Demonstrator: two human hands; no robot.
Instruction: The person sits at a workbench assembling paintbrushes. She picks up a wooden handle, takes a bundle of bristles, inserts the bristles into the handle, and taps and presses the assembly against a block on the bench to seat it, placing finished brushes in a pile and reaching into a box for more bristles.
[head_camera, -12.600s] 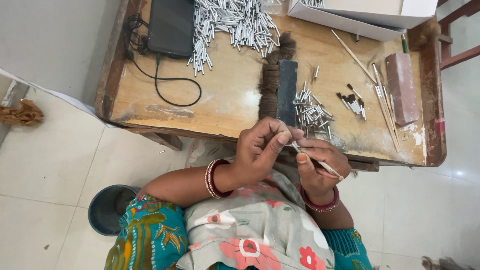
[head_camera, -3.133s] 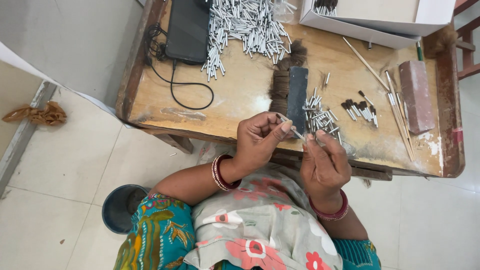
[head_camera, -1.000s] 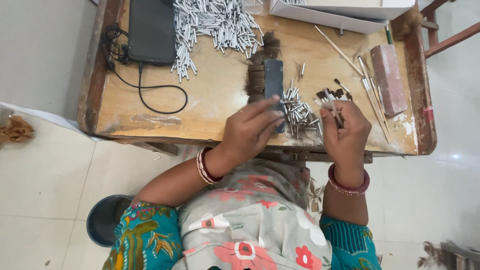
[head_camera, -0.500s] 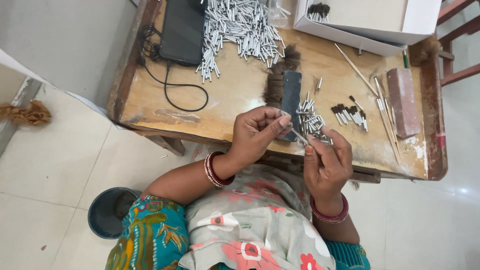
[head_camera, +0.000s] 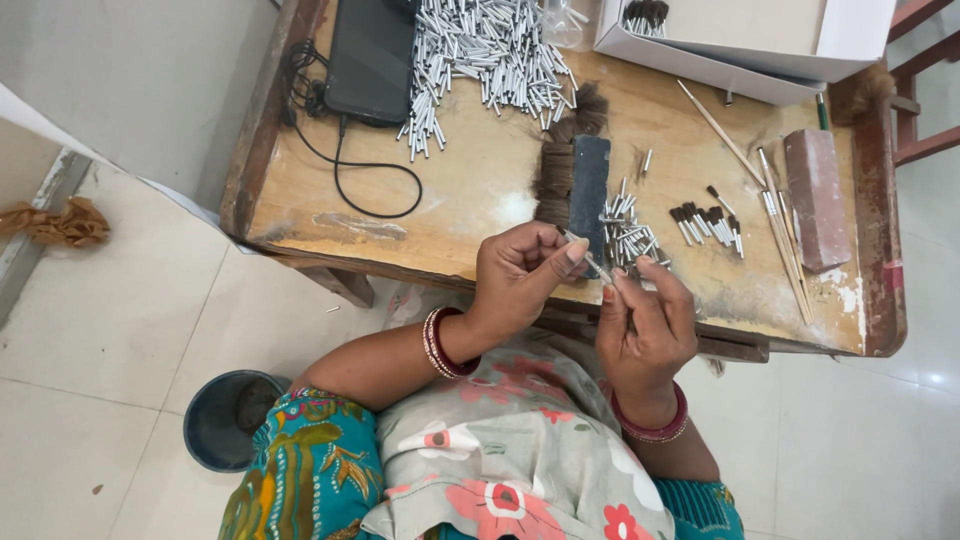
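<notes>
The wooden tabletop (head_camera: 470, 200) carries a white box (head_camera: 740, 40), a black phone (head_camera: 372, 55), a tube heap (head_camera: 485, 50) and a hair bundle (head_camera: 556, 170) (beside a dark block). At its near edge, the left hand (head_camera: 515, 280) and right hand (head_camera: 645, 325) pinch one tube (head_camera: 593, 264) between their fingers.

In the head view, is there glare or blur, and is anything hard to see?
Head view: soft, even light, faint shadows; glare patch on the wooden table; small metal tube between left hand and right hand too small for detail; floor tiles reflect brightly at right.
</notes>
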